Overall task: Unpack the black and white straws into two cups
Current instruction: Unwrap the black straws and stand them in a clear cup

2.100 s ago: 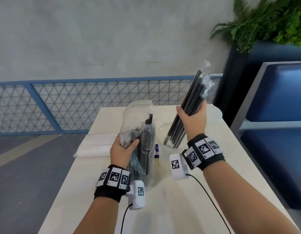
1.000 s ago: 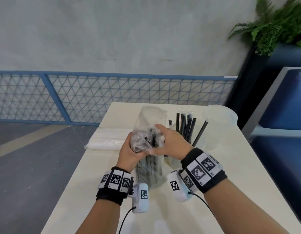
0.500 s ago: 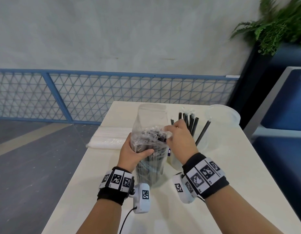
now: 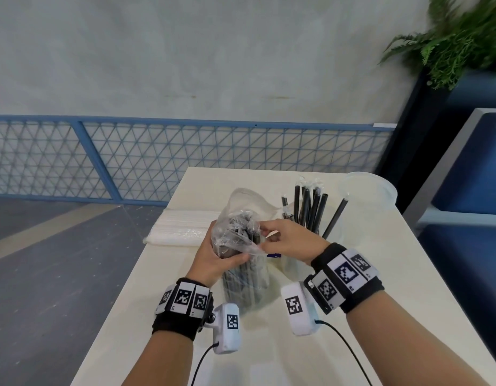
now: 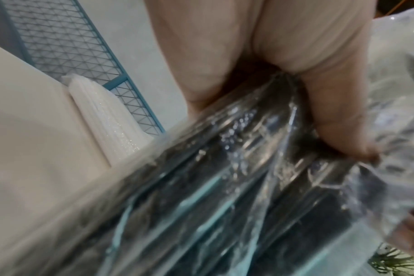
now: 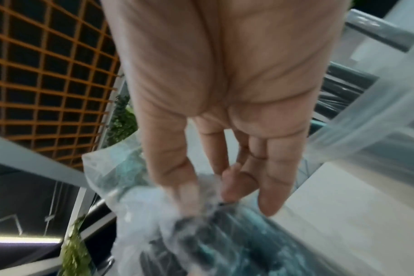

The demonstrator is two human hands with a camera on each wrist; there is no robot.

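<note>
Black straws (image 4: 242, 263) fill a clear plastic bag (image 4: 235, 232) that stands upright on a pale table (image 4: 380, 288), close in front of the person. The left hand (image 4: 210, 260) wraps around the bag's middle from the left side, with the thumb curled across the front; the left wrist view shows the thumb (image 5: 338, 115) pressed into crinkled plastic over the dark straws. The right hand (image 4: 288, 240) reaches in from the right and pinches the crumpled top of the bag between its thumb and fingers. In the right wrist view, the fingertips (image 6: 187, 194) are closed on the plastic right at the straw ends, though the picture is blurred. Just behind the right hand, a clear cup (image 4: 294, 260) holds more black straws (image 4: 311, 207), which stand upright and lean slightly apart. A second clear cup (image 4: 372, 190) stands further right, near the table's far right corner. A flat pack of white straws (image 4: 182, 227) lies on the table's left edge, beside the bag. Both wrists wear black bands with printed square markers and small white cameras. A blue mesh fence (image 4: 157, 154) runs behind the table, and a green plant (image 4: 458, 37) sits at the upper right.
</note>
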